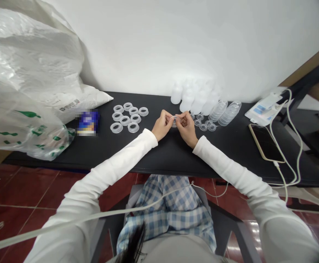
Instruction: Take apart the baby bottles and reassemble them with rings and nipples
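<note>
Above the black table, my left hand (161, 126) and my right hand (186, 128) meet fingertip to fingertip. Both are closed on a translucent bottle collar (174, 124), partly hidden by the fingers; whether a teat sits inside it I cannot tell. Several similar collars (124, 120) lie in loose rows left of my left hand. Just right of my right hand are several small clear silicone teats (203, 127). Behind them stand several frosted white bottles (187, 102), beside two nested stacks of clear dome caps (230, 113).
White plastic bags (33, 54) bulge over the table's left end, next to a blue packet (88, 122). At right lie a phone (266, 142) on a white cable (299, 153) and a white plastic pouch (265, 107). A white wall (148, 47) backs the table (159, 157).
</note>
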`<state>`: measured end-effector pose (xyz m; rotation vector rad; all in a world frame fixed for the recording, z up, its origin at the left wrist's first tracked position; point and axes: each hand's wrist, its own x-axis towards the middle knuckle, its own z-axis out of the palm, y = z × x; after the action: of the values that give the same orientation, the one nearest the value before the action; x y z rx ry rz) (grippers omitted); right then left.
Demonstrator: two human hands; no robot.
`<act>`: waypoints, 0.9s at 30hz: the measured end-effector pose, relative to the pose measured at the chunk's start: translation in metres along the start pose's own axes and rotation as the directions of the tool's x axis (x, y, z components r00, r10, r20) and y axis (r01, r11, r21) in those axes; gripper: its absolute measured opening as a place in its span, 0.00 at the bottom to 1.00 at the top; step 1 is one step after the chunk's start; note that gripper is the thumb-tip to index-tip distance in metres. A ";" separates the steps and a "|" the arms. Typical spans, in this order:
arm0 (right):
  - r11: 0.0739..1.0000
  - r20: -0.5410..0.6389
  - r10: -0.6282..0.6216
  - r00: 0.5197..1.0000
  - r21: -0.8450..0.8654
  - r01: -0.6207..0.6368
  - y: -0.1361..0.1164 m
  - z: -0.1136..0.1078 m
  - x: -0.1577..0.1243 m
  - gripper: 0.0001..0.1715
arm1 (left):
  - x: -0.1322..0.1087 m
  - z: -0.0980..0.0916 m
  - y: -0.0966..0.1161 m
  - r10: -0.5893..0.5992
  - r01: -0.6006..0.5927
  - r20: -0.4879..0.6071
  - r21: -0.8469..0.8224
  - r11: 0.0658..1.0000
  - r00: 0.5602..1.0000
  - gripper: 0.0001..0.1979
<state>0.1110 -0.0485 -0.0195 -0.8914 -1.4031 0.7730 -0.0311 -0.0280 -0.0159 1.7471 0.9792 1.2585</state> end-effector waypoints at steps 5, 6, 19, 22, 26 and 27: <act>0.999 0.005 0.009 1.000 -0.052 -0.009 -0.005 0.000 -0.001 0.24 | 0.001 -0.002 0.002 0.021 -0.021 -0.018 -0.006 1.000 1.000 0.13; 0.998 0.008 0.015 1.000 -0.054 -0.014 -0.005 -0.001 -0.002 0.24 | 0.001 -0.002 0.002 0.012 -0.012 -0.010 -0.021 1.000 1.000 0.13; 0.998 -0.016 -0.014 1.000 -0.058 0.013 -0.007 -0.002 0.000 0.24 | 0.003 -0.004 0.003 0.002 0.002 0.024 -0.180 0.984 1.000 0.16; 0.997 -0.010 -0.015 1.000 -0.081 0.014 -0.005 -0.001 -0.001 0.24 | 0.003 -0.004 0.005 -0.001 0.002 0.001 -0.177 0.984 1.000 0.15; 0.998 -0.025 -0.004 1.000 -0.059 0.002 -0.003 0.000 0.000 0.24 | 0.003 -0.002 0.006 -0.013 0.010 -0.016 -0.164 0.986 1.000 0.14; 0.999 -0.030 -0.002 1.000 -0.049 0.000 -0.002 0.000 0.000 0.25 | 0.003 -0.002 0.007 -0.014 0.010 -0.019 -0.156 0.988 1.000 0.13</act>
<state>0.1104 -0.0499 -0.0178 -0.9364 -1.4005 0.7247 -0.0316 -0.0281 -0.0085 1.6089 0.8772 1.3113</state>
